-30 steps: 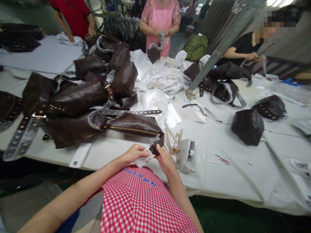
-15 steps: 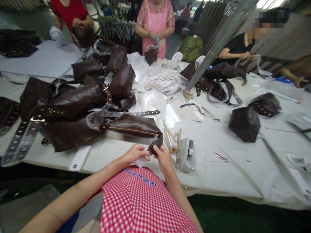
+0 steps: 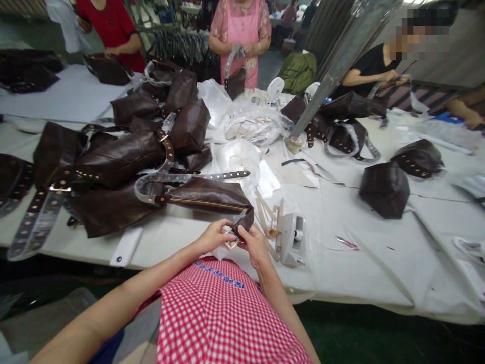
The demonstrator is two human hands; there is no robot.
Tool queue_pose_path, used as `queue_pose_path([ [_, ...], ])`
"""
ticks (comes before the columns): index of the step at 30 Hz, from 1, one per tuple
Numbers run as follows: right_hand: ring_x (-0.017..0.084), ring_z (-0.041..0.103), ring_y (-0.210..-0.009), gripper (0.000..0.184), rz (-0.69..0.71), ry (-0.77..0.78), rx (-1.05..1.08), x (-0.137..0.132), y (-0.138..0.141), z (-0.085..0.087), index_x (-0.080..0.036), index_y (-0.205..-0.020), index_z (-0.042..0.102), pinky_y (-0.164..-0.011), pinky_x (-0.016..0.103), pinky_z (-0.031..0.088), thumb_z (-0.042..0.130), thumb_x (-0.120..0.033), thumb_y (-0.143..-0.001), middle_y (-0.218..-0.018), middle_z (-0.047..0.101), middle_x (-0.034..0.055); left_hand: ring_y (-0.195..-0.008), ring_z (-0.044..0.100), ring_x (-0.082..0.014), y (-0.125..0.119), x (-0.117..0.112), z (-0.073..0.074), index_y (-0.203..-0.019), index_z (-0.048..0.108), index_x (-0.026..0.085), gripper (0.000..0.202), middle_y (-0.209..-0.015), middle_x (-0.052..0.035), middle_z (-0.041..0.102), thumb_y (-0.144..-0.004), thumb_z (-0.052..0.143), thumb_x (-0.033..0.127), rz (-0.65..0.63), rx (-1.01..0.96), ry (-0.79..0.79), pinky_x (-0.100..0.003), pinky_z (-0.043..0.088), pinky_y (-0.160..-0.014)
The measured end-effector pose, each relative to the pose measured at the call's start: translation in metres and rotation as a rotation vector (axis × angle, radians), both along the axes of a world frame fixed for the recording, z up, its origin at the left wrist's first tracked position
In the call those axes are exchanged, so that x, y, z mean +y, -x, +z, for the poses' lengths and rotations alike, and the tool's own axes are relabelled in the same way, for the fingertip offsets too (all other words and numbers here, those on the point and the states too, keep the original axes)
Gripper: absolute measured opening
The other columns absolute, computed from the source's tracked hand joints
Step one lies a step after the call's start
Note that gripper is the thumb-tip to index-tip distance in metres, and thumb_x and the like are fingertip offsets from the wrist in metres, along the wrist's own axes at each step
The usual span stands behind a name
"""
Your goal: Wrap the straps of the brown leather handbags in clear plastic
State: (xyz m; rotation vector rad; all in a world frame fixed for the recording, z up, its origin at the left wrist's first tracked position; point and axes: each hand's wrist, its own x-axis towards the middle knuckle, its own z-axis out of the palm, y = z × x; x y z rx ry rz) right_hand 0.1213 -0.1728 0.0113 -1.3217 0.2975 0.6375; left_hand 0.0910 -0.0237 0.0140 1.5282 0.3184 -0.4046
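A dark brown leather bag (image 3: 212, 197) lies on the table in front of me, its gold zipper facing up. At its near right end, a short strap with a metal buckle (image 3: 232, 241) is between my hands. My left hand (image 3: 216, 236) pinches the buckle side, with thin clear plastic around it. My right hand (image 3: 253, 243) grips the dark strap end, thumb on top. The fingertips partly hide the strap. The bag's studded long strap (image 3: 231, 175), partly wrapped in clear film, stretches across behind the bag.
More brown bags (image 3: 121, 156) are heaped on the left. A white tape dispenser (image 3: 294, 240) and beige strips (image 3: 279, 227) lie right of my hands. A white phone-like object (image 3: 127, 246) is at the front edge. A metal post (image 3: 329, 86) rises mid-table. Several co-workers handle bags opposite.
My hands stay at the strap end; the buckle has turned and my fingers have shifted slightly. Across the table, the person in red has lowered a bag and lifted white plastic.
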Motion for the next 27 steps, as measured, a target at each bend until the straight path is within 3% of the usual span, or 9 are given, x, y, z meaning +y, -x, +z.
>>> queue_pose_path([
  [3, 0.015, 0.065, -0.063, 0.045, 0.001, -0.056, 0.058, -0.002, 0.000, 0.003, -0.021, -0.094, 0.068, -0.060, 0.029, 0.053, 0.078, -0.047, -0.059, -0.085, 0.073, 0.0031, -0.050, 0.052, -0.0115, -0.002, 0.000, 0.001, -0.103, 0.056, 0.011, 0.044, -0.054, 0.0061, 0.054, -0.063, 0.069, 0.026, -0.019, -0.036, -0.050, -0.020, 0.033, -0.048],
  [6, 0.017, 0.068, -0.065, 0.046, -0.038, -0.094, 0.059, -0.003, -0.002, 0.002, -0.020, -0.094, 0.068, -0.062, 0.031, 0.055, 0.081, -0.044, -0.056, -0.085, 0.073, 0.0036, -0.057, 0.056, -0.0132, 0.002, 0.004, 0.004, -0.111, 0.053, 0.012, 0.054, -0.062, 0.0041, 0.060, -0.064, 0.071, 0.030, -0.020, -0.011, -0.037, -0.022, 0.038, -0.053],
  [9, 0.019, 0.068, -0.069, 0.044, -0.066, -0.133, 0.054, -0.003, -0.003, -0.002, -0.019, -0.091, 0.068, -0.063, 0.032, 0.056, 0.082, -0.042, -0.056, -0.083, 0.073, 0.0041, -0.062, 0.059, -0.0142, 0.012, 0.011, 0.004, -0.096, 0.060, 0.011, 0.048, -0.069, 0.0000, 0.065, -0.057, 0.077, 0.032, -0.067, 0.089, -0.026, -0.024, 0.042, -0.058],
  [12, 0.019, 0.068, -0.071, 0.040, -0.082, -0.168, 0.047, -0.002, -0.003, -0.004, -0.019, -0.087, 0.069, -0.063, 0.032, 0.056, 0.083, -0.040, -0.056, -0.083, 0.073, 0.0046, -0.062, 0.061, -0.0152, 0.022, 0.012, 0.001, -0.080, 0.062, 0.009, 0.037, -0.070, -0.0049, 0.067, -0.059, 0.074, 0.038, -0.101, 0.192, 0.126, -0.028, 0.047, -0.065],
  [17, 0.017, 0.066, -0.067, 0.039, -0.095, -0.154, 0.040, 0.000, -0.004, -0.004, -0.017, -0.083, 0.069, -0.061, 0.030, 0.055, 0.083, -0.041, -0.055, -0.080, 0.072, 0.0045, -0.061, 0.062, -0.0149, 0.026, 0.007, 0.004, -0.077, 0.064, 0.010, 0.033, -0.070, -0.0059, 0.068, -0.060, 0.075, 0.036, -0.027, 0.177, 0.173, -0.027, 0.047, -0.064],
  [21, 0.017, 0.066, -0.067, 0.038, -0.091, -0.133, 0.006, 0.001, -0.002, -0.004, -0.017, -0.084, 0.069, -0.062, 0.031, 0.055, 0.081, -0.042, -0.057, -0.080, 0.072, 0.0040, -0.058, 0.059, -0.0117, 0.025, 0.005, 0.008, -0.078, 0.065, 0.010, 0.027, -0.069, -0.0050, 0.067, -0.068, 0.069, 0.035, -0.092, 0.126, 0.150, -0.022, 0.043, -0.058],
  [27, 0.017, 0.065, -0.067, 0.040, -0.081, -0.110, 0.031, -0.001, -0.002, -0.003, -0.018, -0.080, 0.069, -0.063, 0.032, 0.054, 0.082, -0.044, -0.053, -0.078, 0.071, 0.0038, -0.062, 0.063, -0.0145, 0.024, 0.001, 0.002, -0.082, 0.060, 0.011, 0.031, -0.071, -0.0057, 0.067, -0.067, 0.071, 0.037, -0.035, 0.118, 0.222, -0.025, 0.047, -0.060],
])
